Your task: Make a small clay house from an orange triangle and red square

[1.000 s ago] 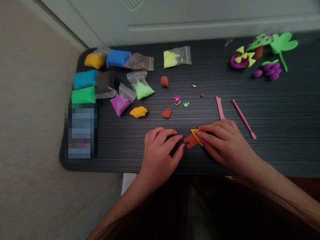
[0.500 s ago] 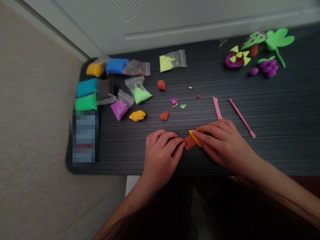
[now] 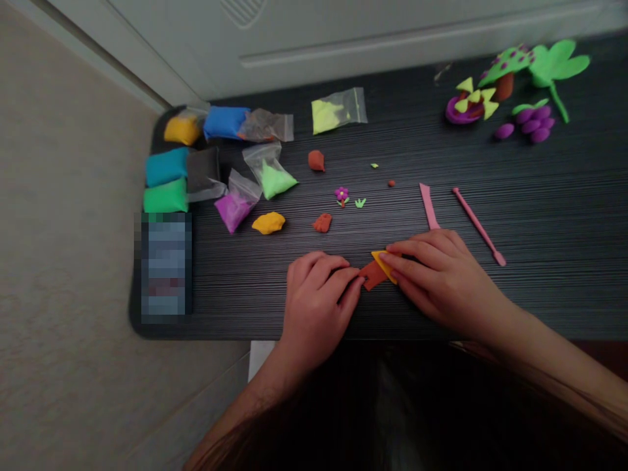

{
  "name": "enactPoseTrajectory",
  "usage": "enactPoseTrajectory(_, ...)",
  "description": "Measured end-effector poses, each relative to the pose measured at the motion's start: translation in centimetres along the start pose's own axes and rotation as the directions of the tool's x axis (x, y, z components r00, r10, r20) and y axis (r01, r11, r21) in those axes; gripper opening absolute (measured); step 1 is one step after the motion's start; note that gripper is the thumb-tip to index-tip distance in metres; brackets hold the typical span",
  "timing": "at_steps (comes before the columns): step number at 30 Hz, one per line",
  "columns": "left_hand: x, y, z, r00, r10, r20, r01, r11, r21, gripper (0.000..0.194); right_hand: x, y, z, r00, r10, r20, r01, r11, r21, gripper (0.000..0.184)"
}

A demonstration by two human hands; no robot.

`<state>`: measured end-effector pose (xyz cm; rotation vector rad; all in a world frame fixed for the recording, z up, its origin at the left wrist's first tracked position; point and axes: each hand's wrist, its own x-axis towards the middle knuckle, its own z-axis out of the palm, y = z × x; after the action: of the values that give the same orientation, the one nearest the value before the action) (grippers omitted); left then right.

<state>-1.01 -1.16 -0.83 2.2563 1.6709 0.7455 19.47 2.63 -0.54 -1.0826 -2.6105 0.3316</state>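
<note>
Low on the dark table, a small house shape of modelling clay lies between my two hands, with a flat brown piece [image 3: 375, 275] and a yellow triangle [image 3: 379, 256] joined to it. My left hand [image 3: 321, 294] pinches the brown piece's left end between thumb and forefinger. Over the yellow triangle, the fingers of my right hand [image 3: 436, 275] are pressed together and hide part of it. A pink flat tool [image 3: 428, 206] pokes out just beyond my right knuckles. Farther right lies a pink rod-shaped tool [image 3: 478, 226].
Yellow clay [image 3: 269, 223], brown lumps [image 3: 322, 223] and a tiny purple flower [image 3: 342, 195] lie ahead. Bagged clay, such as a blue pack [image 3: 226, 123], and a blurred phone [image 3: 167, 265] occupy the left. Finished clay models, including purple grapes [image 3: 534, 123], stand back right.
The view has shifted slightly, so the things at the back sit a little higher. Both hands keep their hold on the clay, with hardly any visible movement.
</note>
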Motion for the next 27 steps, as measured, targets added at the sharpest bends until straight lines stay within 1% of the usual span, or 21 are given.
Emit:
enactPoseTrajectory(6, -0.34, -0.14, -0.43, 0.999, -0.02, 0.039, 0.021, 1.0, -0.017, 0.014, -0.01, 0.09, 0.07, 1.0, -0.001, 0.007, 0.001, 1.0, 0.002, 0.031)
enactPoseTrajectory(10, -0.27, -0.12, -0.34, 0.999, -0.027, 0.025, 0.027, 1.0, -0.009, 0.014, -0.06, 0.13, 0.0, 1.0, -0.006, 0.003, 0.006, 1.0, -0.007, 0.031)
enactPoseTrajectory(15, -0.2, 0.18, 0.04, 1.0, -0.006, -0.006, 0.006, 1.0, 0.016, 0.009, -0.12, 0.09, 0.02, 1.0, -0.003, -0.004, 0.003, 1.0, -0.007, 0.03)
enactPoseTrajectory(19, -0.41, 0.13, -0.04, 1.0, 0.012, -0.01, -0.012, 0.998, 0.055, 0.01, -0.09, 0.09, 0.11, 1.0, -0.002, -0.005, 0.002, 1.0, -0.007, 0.03)
enactPoseTrajectory(22, -0.63, -0.17, -0.31, 0.999, 0.043, -0.014, -0.042, 0.996, 0.082, 0.016, -0.07, 0.1, 0.14, 1.0, -0.001, -0.002, 0.001, 1.0, -0.005, 0.03)
enactPoseTrajectory(25, -0.86, -0.44, -0.58, 0.994, 0.106, -0.011, -0.104, 0.988, 0.112, 0.024, -0.08, 0.09, 0.14, 1.0, -0.01, -0.007, 0.01, 1.0, -0.012, 0.03)
enactPoseTrajectory(27, -1.02, -0.48, -0.69, 0.99, 0.144, 0.006, -0.143, 0.98, 0.136, 0.026, -0.1, 0.07, 0.13, 1.0, -0.012, -0.009, 0.011, 1.0, -0.017, 0.03)
